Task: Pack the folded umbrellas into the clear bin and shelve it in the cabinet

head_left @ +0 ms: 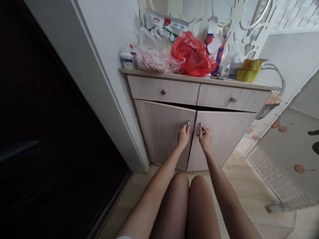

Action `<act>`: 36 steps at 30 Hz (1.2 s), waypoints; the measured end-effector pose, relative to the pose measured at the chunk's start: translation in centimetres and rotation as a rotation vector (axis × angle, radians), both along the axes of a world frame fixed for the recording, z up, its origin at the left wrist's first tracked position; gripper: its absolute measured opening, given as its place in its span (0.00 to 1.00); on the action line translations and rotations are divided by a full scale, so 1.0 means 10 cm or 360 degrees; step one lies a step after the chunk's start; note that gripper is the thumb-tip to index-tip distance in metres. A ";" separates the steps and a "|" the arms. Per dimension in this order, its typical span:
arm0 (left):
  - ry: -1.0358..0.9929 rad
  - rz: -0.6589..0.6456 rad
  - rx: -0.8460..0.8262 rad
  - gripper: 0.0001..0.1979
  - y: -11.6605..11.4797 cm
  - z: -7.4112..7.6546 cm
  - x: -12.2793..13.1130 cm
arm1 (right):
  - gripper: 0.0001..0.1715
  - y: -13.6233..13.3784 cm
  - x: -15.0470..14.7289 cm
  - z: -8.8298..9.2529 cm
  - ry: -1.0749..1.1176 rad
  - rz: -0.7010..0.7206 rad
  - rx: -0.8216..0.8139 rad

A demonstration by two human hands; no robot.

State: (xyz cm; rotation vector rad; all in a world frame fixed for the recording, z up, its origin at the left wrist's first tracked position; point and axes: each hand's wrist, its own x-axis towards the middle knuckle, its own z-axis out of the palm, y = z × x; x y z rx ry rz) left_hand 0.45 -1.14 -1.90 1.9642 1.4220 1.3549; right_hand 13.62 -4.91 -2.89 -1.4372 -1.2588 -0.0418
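A pale wood-grain cabinet stands before me, its left door (163, 129) and right door (221, 136) both slightly ajar, with a dark gap along their top edges. My left hand (183, 135) is closed on the metal handle (188, 123) of the left door. On the right door, the fingers of my right hand (205, 137) grip the matching handle (200, 124). Above the doors, the left drawer (147, 88) and right drawer (216, 97) are closed, each with a round knob. The inside of the cabinet is too dark to make out.
On the cabinet top lie a red plastic bag (193, 54), a clear bag (154, 54), a white bottle (127, 59) and a yellow package (249, 70). A dark doorway (50, 132) is at left; a white panel with cherry pictures (294, 139) stands at right.
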 end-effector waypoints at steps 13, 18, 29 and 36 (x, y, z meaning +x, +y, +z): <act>0.0175 0.0066 -0.0079 0.12 0.35 0.05 0.15 | 0.29 0.46 -0.01 0.03 -0.0078 -0.0083 -0.0136; 0.0506 0.0156 -0.0221 0.18 0.31 0.06 0.20 | 0.30 0.54 -0.03 0.07 -0.0056 -0.0135 -0.0153; 0.0665 0.0183 -0.0306 0.19 0.35 0.04 0.21 | 0.29 0.64 -0.09 0.08 0.0014 -0.0217 -0.0142; 0.0438 0.0011 -0.0334 0.15 0.35 0.18 0.12 | 0.29 0.54 -0.03 0.17 0.0241 0.0009 -0.0202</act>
